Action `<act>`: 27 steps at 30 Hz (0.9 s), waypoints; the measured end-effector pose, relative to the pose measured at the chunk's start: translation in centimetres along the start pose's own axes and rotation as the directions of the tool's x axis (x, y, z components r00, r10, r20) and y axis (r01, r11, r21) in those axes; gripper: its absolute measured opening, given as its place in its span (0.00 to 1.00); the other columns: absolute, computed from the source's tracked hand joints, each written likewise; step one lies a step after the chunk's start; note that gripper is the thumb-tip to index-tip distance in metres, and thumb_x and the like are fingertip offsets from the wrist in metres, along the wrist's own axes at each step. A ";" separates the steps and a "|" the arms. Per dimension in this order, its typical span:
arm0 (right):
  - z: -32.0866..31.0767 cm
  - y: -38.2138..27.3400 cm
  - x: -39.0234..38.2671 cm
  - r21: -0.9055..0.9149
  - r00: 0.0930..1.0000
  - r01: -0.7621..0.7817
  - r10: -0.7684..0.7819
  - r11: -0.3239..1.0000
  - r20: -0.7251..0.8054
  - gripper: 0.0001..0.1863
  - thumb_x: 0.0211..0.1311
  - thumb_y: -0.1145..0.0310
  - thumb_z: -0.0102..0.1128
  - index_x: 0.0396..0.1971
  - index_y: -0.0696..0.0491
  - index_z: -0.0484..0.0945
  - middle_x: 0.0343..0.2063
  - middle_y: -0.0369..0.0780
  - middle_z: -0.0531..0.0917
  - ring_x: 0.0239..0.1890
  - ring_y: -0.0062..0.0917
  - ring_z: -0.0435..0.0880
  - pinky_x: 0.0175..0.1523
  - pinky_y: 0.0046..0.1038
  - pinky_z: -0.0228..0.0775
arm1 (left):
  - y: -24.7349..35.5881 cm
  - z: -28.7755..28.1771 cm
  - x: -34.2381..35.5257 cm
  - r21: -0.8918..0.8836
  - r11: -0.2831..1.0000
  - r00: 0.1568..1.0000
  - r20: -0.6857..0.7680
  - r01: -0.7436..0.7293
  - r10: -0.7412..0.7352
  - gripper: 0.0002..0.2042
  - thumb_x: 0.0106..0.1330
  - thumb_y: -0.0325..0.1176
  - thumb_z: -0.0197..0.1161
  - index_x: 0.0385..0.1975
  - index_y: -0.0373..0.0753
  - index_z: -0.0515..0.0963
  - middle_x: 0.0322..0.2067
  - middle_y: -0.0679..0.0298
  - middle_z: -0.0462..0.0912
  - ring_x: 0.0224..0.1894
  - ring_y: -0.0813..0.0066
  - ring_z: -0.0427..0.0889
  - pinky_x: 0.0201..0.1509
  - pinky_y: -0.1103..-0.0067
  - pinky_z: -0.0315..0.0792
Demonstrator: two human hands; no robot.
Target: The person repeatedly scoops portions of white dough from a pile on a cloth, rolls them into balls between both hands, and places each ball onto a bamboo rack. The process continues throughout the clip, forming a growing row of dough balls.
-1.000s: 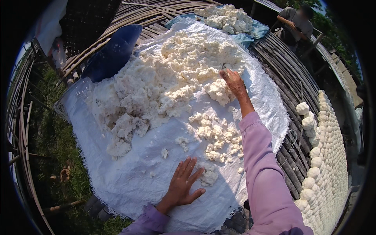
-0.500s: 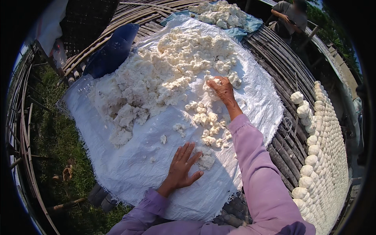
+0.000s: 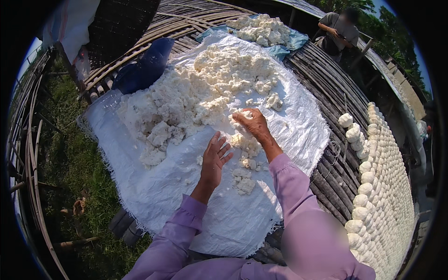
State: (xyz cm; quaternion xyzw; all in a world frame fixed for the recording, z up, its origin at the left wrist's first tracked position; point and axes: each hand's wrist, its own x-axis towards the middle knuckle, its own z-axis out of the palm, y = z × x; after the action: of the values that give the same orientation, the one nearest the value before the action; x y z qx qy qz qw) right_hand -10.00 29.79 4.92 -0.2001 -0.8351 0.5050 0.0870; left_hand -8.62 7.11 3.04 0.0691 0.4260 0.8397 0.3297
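While I'm monitoring remotely, the R hand (image 3: 252, 123) is curling its fingers around 1 clump (image 3: 239, 116) of white crumbly mash, just above some loose lumps (image 3: 247, 143) mid-sheet; the L hand (image 3: 214, 161) is pointing up nearby, fingers spread wide. Re containers: 1 dark blue tub (image 3: 148, 67) is leaning beside the main heap (image 3: 186, 91), 1 dark woven basket (image 3: 116, 32) is standing behind; I'm not managing to see inside either. 1 white sheet (image 3: 163, 196) is carrying the heap; 1 blue sheet (image 3: 297, 39) is bearing a 2nd, smaller heap (image 3: 263, 30). White balls (image 3: 382, 186), too many to count, are lining the slatted platform (image 3: 331, 84), R side. 1 co-worker (image 3: 332, 21) is showing top R.
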 end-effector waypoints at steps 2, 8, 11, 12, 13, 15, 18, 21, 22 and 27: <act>0.1 -2.7 -2.2 -0.293 0.972 0.198 -0.227 0.935 -0.066 0.39 0.56 0.34 0.69 0.56 0.52 0.83 0.53 0.53 0.83 0.56 0.42 0.83 0.60 0.39 0.75 | -0.4 1.9 4.2 -0.349 0.919 0.980 -0.008 0.184 -0.199 0.46 0.68 0.71 0.50 0.76 0.44 0.54 0.70 0.51 0.64 0.70 0.45 0.66 0.70 0.46 0.60; -2.0 -9.8 -6.3 -0.059 0.843 0.355 -0.347 0.933 -0.412 0.32 0.69 0.36 0.55 0.55 0.50 0.84 0.52 0.50 0.86 0.52 0.43 0.86 0.56 0.38 0.78 | -2.1 2.8 7.2 -0.642 0.723 0.957 0.060 0.255 -0.284 0.42 0.64 0.73 0.52 0.69 0.46 0.65 0.65 0.53 0.71 0.67 0.45 0.70 0.68 0.39 0.59; 0.2 -9.3 -7.5 -0.402 0.889 0.298 -0.405 0.866 -0.214 0.23 0.74 0.47 0.54 0.55 0.48 0.83 0.56 0.48 0.83 0.58 0.44 0.82 0.61 0.40 0.74 | -2.6 3.2 6.5 -0.688 0.658 0.942 0.119 0.305 -0.313 0.38 0.64 0.69 0.56 0.66 0.46 0.70 0.65 0.56 0.71 0.67 0.48 0.71 0.71 0.46 0.62; 0.6 -9.0 -7.5 -0.337 0.933 0.266 -0.329 0.903 -0.144 0.23 0.75 0.46 0.52 0.55 0.47 0.84 0.56 0.49 0.82 0.60 0.44 0.81 0.64 0.40 0.72 | -2.6 3.4 6.4 -0.703 0.620 0.930 0.171 0.347 -0.326 0.37 0.64 0.68 0.57 0.65 0.47 0.70 0.65 0.56 0.72 0.67 0.50 0.71 0.71 0.47 0.63; 0.9 -8.6 -8.0 -0.289 0.951 0.253 -0.292 0.923 -0.101 0.25 0.75 0.45 0.51 0.55 0.48 0.83 0.57 0.50 0.82 0.60 0.44 0.80 0.64 0.40 0.71 | -2.6 3.2 6.0 -0.628 0.705 0.937 0.128 0.329 -0.324 0.35 0.65 0.65 0.58 0.64 0.48 0.71 0.61 0.58 0.75 0.65 0.53 0.74 0.70 0.50 0.66; 0.9 -8.2 -8.4 -0.242 0.930 0.305 -0.343 0.921 -0.132 0.30 0.75 0.42 0.49 0.58 0.53 0.81 0.60 0.51 0.80 0.62 0.44 0.79 0.66 0.37 0.69 | -2.7 3.3 5.8 -0.589 0.756 0.957 0.134 0.285 -0.257 0.34 0.65 0.65 0.58 0.63 0.48 0.72 0.58 0.57 0.77 0.61 0.52 0.77 0.63 0.45 0.69; -0.3 -7.7 -8.9 -0.310 0.680 0.487 -0.577 0.817 -0.453 0.33 0.73 0.39 0.51 0.57 0.55 0.81 0.58 0.50 0.81 0.63 0.41 0.79 0.67 0.34 0.68 | -2.8 3.5 5.2 -0.561 0.758 0.943 0.223 0.332 -0.248 0.31 0.68 0.65 0.53 0.61 0.49 0.73 0.55 0.57 0.80 0.56 0.50 0.80 0.60 0.41 0.71; -1.0 -6.9 -9.0 -0.512 0.889 0.393 -0.458 0.764 -0.002 0.26 0.64 0.45 0.64 0.49 0.52 0.86 0.46 0.46 0.88 0.47 0.39 0.86 0.52 0.35 0.78 | -2.7 4.8 4.2 -0.470 0.831 0.951 0.222 0.298 -0.215 0.36 0.71 0.68 0.47 0.66 0.46 0.69 0.62 0.55 0.75 0.66 0.49 0.73 0.67 0.45 0.67; -1.0 -6.4 -9.4 -0.348 0.935 0.280 -0.336 0.895 -0.111 0.25 0.64 0.46 0.63 0.48 0.52 0.86 0.44 0.46 0.88 0.45 0.39 0.87 0.50 0.35 0.78 | -2.7 5.1 3.4 -0.487 0.805 0.938 0.241 0.339 -0.249 0.37 0.70 0.70 0.46 0.67 0.45 0.68 0.62 0.55 0.74 0.66 0.50 0.72 0.68 0.46 0.66; -0.1 -5.1 -11.6 -0.373 0.631 0.388 -0.537 0.843 -0.560 0.20 0.72 0.56 0.56 0.46 0.58 0.86 0.38 0.46 0.88 0.42 0.39 0.88 0.50 0.35 0.78 | -2.1 5.8 0.9 -0.547 0.757 0.929 0.126 0.357 -0.348 0.44 0.66 0.75 0.49 0.69 0.41 0.65 0.63 0.56 0.73 0.66 0.55 0.73 0.69 0.50 0.65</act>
State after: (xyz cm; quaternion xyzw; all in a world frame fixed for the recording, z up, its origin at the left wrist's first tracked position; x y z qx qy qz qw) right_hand -0.74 22.89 10.15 -0.1470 -0.8252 0.2705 0.4735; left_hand -6.01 12.45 4.93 -0.1050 0.1633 0.8494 0.4907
